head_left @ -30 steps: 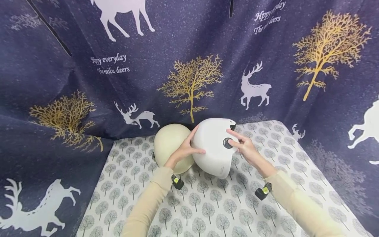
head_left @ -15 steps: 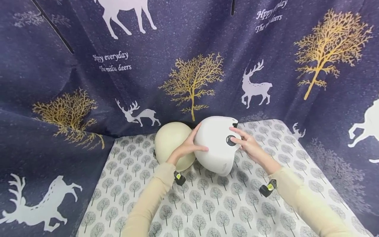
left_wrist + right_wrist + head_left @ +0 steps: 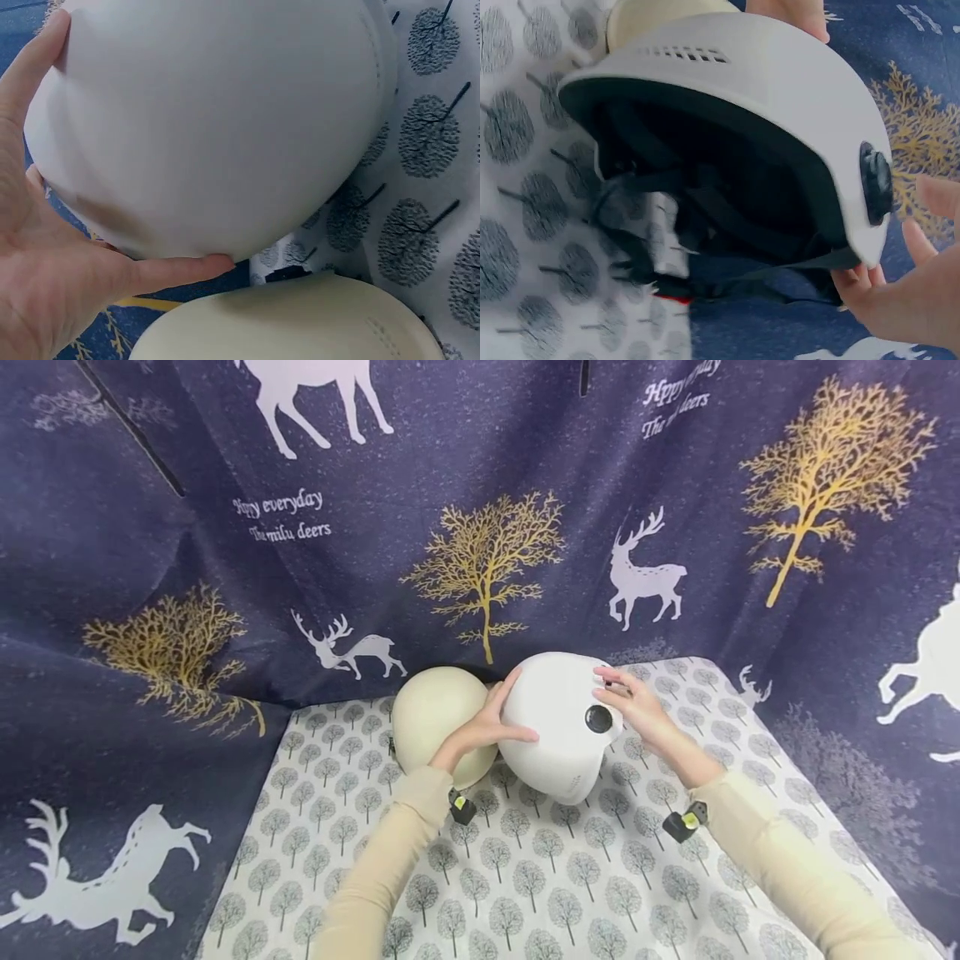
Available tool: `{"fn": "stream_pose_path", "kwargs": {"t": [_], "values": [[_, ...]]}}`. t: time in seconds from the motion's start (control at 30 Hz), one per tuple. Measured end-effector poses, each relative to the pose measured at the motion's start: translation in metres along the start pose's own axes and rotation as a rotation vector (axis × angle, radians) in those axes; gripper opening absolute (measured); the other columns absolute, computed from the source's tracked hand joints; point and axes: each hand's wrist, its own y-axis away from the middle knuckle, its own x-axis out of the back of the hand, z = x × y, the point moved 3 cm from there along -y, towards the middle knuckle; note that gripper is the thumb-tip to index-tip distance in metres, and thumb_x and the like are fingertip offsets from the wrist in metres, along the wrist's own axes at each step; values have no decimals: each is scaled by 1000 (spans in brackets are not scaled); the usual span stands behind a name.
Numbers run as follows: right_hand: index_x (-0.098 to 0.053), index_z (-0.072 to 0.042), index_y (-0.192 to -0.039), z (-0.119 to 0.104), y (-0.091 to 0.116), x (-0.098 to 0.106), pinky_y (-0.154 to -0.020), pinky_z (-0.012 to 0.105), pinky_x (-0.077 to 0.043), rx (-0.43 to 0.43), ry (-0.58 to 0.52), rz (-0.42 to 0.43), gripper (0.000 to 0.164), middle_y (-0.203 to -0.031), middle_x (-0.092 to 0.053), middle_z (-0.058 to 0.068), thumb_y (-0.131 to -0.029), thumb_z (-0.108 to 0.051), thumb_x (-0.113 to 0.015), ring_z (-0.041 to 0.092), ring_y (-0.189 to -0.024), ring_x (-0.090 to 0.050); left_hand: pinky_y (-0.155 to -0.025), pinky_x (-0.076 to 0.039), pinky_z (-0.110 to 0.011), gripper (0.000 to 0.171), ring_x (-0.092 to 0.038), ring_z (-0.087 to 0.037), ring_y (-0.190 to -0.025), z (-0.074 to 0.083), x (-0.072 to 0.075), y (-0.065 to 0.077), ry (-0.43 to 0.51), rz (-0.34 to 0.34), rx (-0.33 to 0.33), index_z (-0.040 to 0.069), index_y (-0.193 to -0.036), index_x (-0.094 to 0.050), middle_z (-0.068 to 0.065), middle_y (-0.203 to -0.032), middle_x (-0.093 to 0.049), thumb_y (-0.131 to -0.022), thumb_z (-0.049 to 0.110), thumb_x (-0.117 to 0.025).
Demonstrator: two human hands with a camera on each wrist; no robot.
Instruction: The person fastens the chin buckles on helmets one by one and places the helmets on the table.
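Right hand (image 3: 643, 712) has moved its thumb off the knob (image 3: 598, 719) of the white helmet (image 3: 558, 718), fingers holding its edge; left hand (image 3: 486, 725) grips opposite; neither releases it yet.

So the resting helmet (image 3: 431, 718) sits toward the back left of the table (image 3: 538, 902), with the draped fabric (image 3: 525, 435) behind it. The held helmet (image 3: 555, 718) is just to its right; can't tell if that one touches the table. Left hand (image 3: 483, 727) is on its left side, right hand (image 3: 637, 708) at its right end by the dial (image 3: 598, 719), and straps (image 3: 705, 289) run across its opening.
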Motion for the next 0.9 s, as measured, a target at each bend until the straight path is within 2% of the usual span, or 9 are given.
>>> {"fn": "stream_pose_path", "kwargs": {"t": [0.13, 0.2, 0.33, 0.47, 0.6, 0.77, 0.9], "values": [[-39, -7, -148, -16, -1, -2, -115, 64, -26, 47, 105, 47, 58, -157, -25, 22, -97, -26, -59, 44, -143, -28, -116, -23, -64, 114, -11, -37, -151, 0, 1, -2, 18, 48, 8, 55, -150, -1, -8, -164, -3, -75, 35, -83], [-39, -8, -148, -25, -2, -6, -116, 64, -25, 61, 137, 36, 58, -160, -21, 19, -97, -26, -60, 43, -145, -24, -116, -24, -63, 113, -17, -37, -149, -1, 3, -3, 17, 69, 11, 51, -152, -1, -8, -163, -8, -76, 33, -82], [-36, -12, -151, -23, -9, -11, -118, 62, -22, 66, 178, 4, 64, -164, -15, 13, -96, -32, -60, 40, -150, -16, -116, -25, -62, 112, -20, -37, -147, 0, 3, -4, -1, 78, -8, 45, -155, 0, -11, -160, -12, -78, 31, -80], [-36, -17, -151, -11, -17, -11, -120, 61, -18, 48, 206, 12, 67, -164, -20, 7, -93, -37, -64, 37, -151, -15, -116, -25, -61, 111, -19, -37, -148, 2, -5, -4, -1, 75, -21, 47, -154, 0, -12, -161, -10, -78, 34, -81], [-40, -14, -149, -2, -21, -10, -121, 59, -14, 46, 191, 22, 66, -163, -23, 7, -91, -31, -68, 36, -151, -16, -117, -23, -63, 108, -14, -39, -150, 1, -9, -2, 12, 85, 7, 48, -154, -3, -13, -164, -2, -78, 37, -80], [-38, -14, -150, 7, -21, -7, -122, 59, -11, 25, 165, 19, 70, -165, -19, 6, -90, -28, -70, 35, -152, -11, -116, -19, -66, 102, -9, -39, -150, -1, -9, 1, 23, 93, 22, 47, -154, -12, -14, -162, 0, -78, 38, -80], [-35, -16, -152, 11, -19, -3, -122, 58, -14, 16, 151, 15, 73, -166, -15, 5, -89, -31, -70, 36, -152, -10, -118, -17, -65, 99, -7, -36, -150, -8, -6, -1, 83, 95, 8, 44, -154, -17, -14, -161, -1, -80, 32, -80]]}}
